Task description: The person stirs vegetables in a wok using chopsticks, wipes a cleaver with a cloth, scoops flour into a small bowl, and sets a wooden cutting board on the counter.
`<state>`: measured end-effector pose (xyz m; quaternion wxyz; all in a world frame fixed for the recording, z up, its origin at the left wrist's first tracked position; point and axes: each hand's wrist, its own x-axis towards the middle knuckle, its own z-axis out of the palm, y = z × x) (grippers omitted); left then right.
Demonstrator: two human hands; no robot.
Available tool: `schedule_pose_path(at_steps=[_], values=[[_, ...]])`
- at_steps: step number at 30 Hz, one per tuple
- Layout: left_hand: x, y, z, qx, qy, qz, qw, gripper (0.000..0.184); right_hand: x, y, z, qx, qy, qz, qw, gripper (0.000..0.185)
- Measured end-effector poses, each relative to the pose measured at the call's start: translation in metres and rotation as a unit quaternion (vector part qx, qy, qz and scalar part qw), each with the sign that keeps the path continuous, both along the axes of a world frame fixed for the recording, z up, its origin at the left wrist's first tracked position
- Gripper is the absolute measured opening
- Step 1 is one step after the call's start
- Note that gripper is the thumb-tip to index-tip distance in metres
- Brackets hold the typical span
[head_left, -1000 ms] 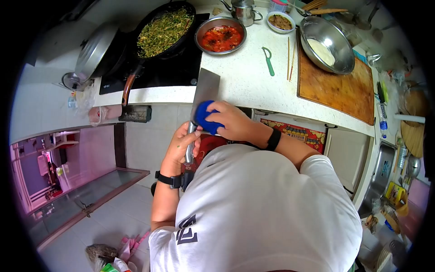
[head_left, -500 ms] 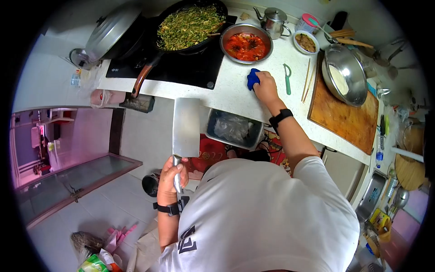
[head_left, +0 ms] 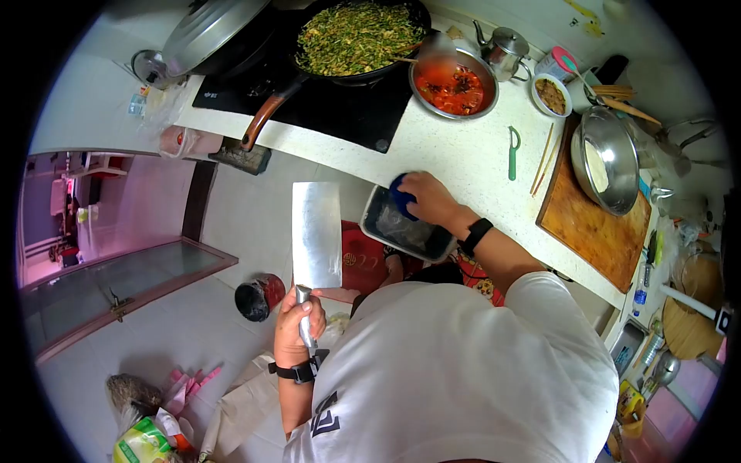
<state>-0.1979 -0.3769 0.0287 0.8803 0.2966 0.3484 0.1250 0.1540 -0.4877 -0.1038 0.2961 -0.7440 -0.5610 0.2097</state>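
Note:
My left hand (head_left: 299, 320) is wrapped round the metal handle of a cleaver (head_left: 316, 235), its broad blade pointing up and away from me. In my right hand (head_left: 426, 197) is a dark blue cloth (head_left: 403, 197), mostly covered by my fingers. That hand is over a dark bin (head_left: 373, 224) below the counter's front edge, with clear plastic visible inside. On the counter beyond lie a green peeler (head_left: 512, 154) and a pair of chopsticks (head_left: 546, 160). A steel bowl of red food (head_left: 455, 89) stands farther back.
A pan of chopped greens (head_left: 359, 38) sits on the black cooktop (head_left: 340, 116), its wooden handle (head_left: 266, 119) jutting past the counter edge. At right, a steel bowl (head_left: 610, 158) rests on a wooden board (head_left: 598, 224). A small bucket (head_left: 260, 297) and bags (head_left: 147, 440) are on the floor.
My right hand has drawn the blue cloth from the countertop back over the bin. The cleaver stays in my left hand, and the view has shifted slightly.

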Motion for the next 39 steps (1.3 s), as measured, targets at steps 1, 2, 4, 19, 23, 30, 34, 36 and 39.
schedule_pose_path(at_steps=[1,2,4,19,23,30,34,36,39], values=[[-0.004,-0.001,-0.002,0.001,0.001,0.003,1.0,0.027,-0.002,0.015,0.004,0.001,0.001,0.003,1.0,0.038],[-0.007,-0.002,-0.004,0.001,0.005,0.011,1.0,0.027,-0.002,0.034,0.005,0.062,-0.016,0.0,0.998,0.037],[-0.013,-0.006,-0.004,-0.002,0.005,0.02,1.0,0.028,-0.006,0.075,0.023,0.108,-0.025,0.01,0.994,0.037],[-0.01,-0.013,-0.011,-0.012,0.022,-0.002,1.0,0.024,-0.004,0.049,-0.006,-0.022,-0.097,0.03,0.995,0.033],[0.013,-0.006,-0.016,-0.022,0.017,-0.044,0.999,0.024,0.005,-0.037,0.011,-0.046,-0.087,-0.003,0.995,0.036],[0.049,-0.002,-0.02,-0.018,0.0,-0.106,0.994,0.025,0.052,-0.116,-0.011,0.096,-0.008,-0.203,0.975,0.042],[0.058,-0.006,-0.016,-0.027,0.0,-0.116,0.993,0.026,0.092,-0.079,0.005,0.106,-0.043,-0.279,0.954,0.041],[0.059,-0.01,-0.011,-0.026,0.002,-0.112,0.993,0.026,0.115,-0.05,-0.031,0.087,-0.078,-0.263,0.958,0.039],[0.057,-0.018,-0.007,-0.018,0.003,-0.1,0.995,0.026,0.108,-0.005,-0.03,-0.027,-0.143,-0.256,0.956,0.033]])
